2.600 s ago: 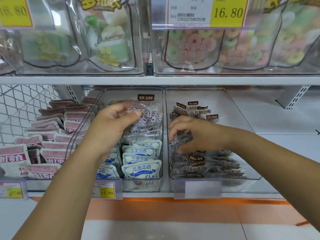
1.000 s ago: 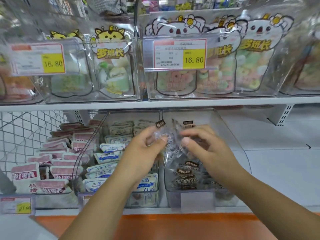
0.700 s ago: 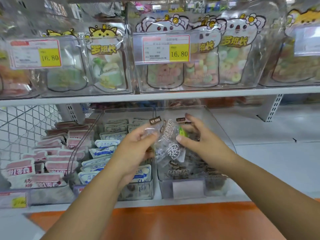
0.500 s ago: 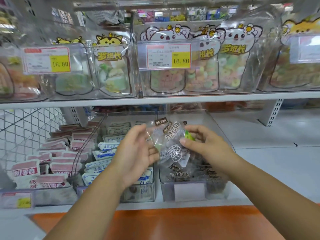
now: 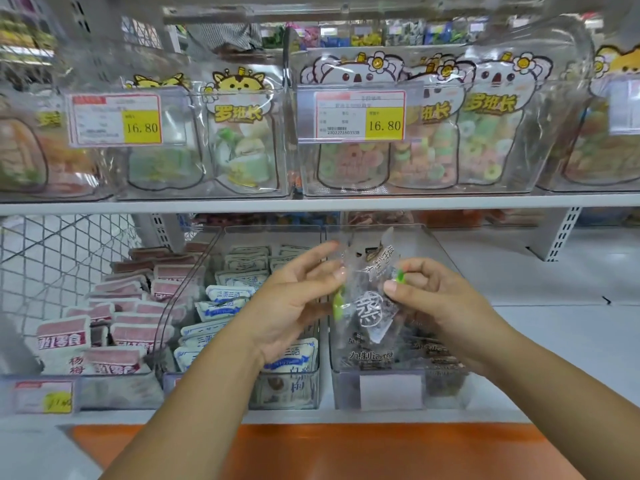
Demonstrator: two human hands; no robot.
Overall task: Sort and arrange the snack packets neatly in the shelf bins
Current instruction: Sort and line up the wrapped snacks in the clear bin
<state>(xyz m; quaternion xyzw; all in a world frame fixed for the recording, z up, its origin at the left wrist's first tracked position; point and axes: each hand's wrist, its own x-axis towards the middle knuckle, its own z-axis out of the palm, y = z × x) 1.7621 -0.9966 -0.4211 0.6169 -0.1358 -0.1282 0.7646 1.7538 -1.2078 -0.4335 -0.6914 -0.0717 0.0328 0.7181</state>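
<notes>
- Hands, two. The right hand [image 5: 426,296] grasps one clear snack packet [image 5: 372,306] by its upper right corner. Thumb is against forefinger and the other fingers are curled.
- The left hand [image 5: 294,306] is loose, its fingers spread and mostly straight. One fingertip touches the packet's left edge.
- The packet hangs in the air between the hands. It shows white characters and green flecks.
- Bins, three, clear plastic, side by side on the lower shelf.
  - The right bin [image 5: 415,237] is directly below the grip and holds dark-labelled clear packets [image 5: 372,356].
  - The middle bin [image 5: 273,233] is left of the grip and holds white-and-blue packets [image 5: 225,292].
  - The left bin [image 5: 117,393] is farther left and holds pink-topped packets [image 5: 138,334].
- Price tags reading 16.80, two: the centre tag [image 5: 360,114] above the grip and the left tag [image 5: 116,119] up-left of it.
- A third tag [image 5: 625,109] is cut by the frame edge.
- The lower tag [image 5: 43,396], far down-left, is blurred and I cannot read it.
- I cannot count the packets in the bins, since they overlap and the hands cover some.
- A label holder [image 5: 391,389] sits on the right bin's front.
- Candy pouches [image 5: 491,133] stand in clear bins on the shelf above the grip.
- Surroundings: a white shelf board [image 5: 554,306] right of the grip, wire mesh [image 5: 52,265] far left, and an orange surface [image 5: 329,448] below.
</notes>
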